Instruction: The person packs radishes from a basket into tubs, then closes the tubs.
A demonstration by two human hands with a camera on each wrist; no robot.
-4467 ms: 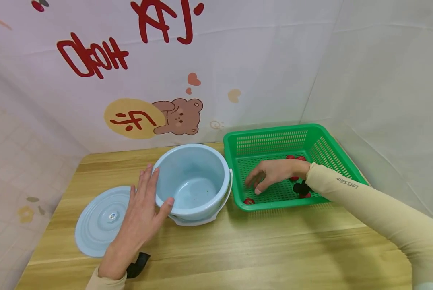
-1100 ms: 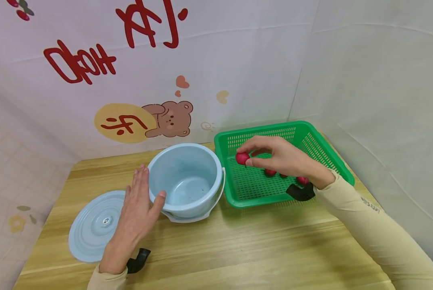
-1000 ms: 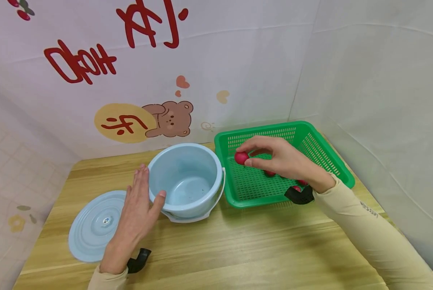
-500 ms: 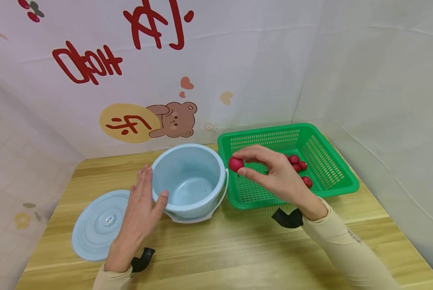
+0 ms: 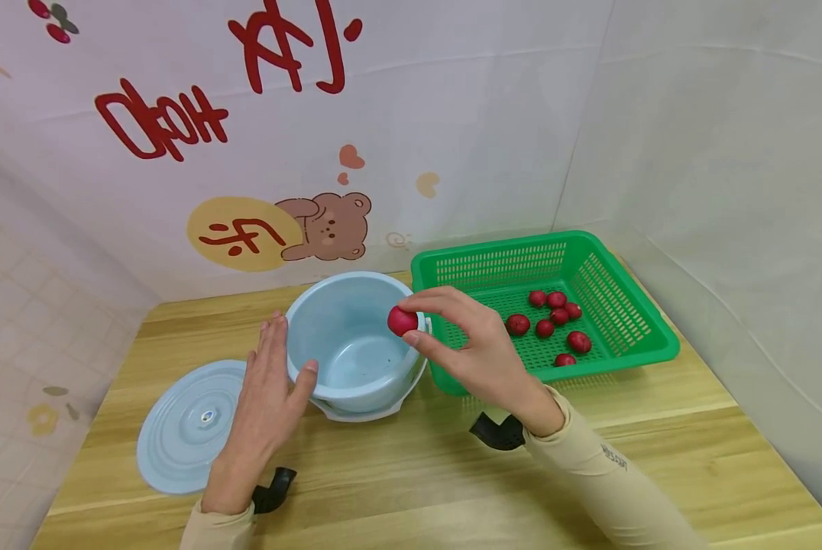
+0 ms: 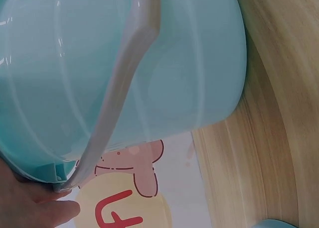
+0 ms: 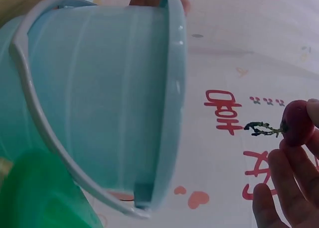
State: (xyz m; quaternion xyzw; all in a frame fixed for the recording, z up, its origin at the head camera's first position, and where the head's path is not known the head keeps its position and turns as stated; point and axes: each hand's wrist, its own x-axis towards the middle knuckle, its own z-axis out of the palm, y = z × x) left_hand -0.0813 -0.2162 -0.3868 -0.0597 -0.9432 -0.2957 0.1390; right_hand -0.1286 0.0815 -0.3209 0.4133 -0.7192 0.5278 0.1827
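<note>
Between thumb and fingers my right hand (image 5: 476, 344) pinches a small red radish (image 5: 402, 321), over the right rim of the light blue bucket (image 5: 363, 393). In the right wrist view the radish (image 7: 297, 123) shows a thin, dark green stem, and it is held beyond the bucket's rim. My left hand (image 5: 263, 412) lies with straight fingers against the bucket's left rim, thumb at the near side. In the left wrist view fingers (image 6: 57, 213) show by the end of the bucket's white handle (image 6: 117, 88). Inside the bucket only a few dark specks show.
Right of the bucket stands a green plastic basket (image 5: 493, 263) with several red radishes (image 5: 579, 341) on its floor. The light blue lid (image 5: 177, 435) lies on the wooden table (image 5: 411, 489) at the left, partly behind my left hand. A printed wall cloth (image 5: 493, 114) hangs behind.
My right hand has picked a radish out of the green basket and carried it left to the bucket's rim. My left hand has stayed at the bucket.
</note>
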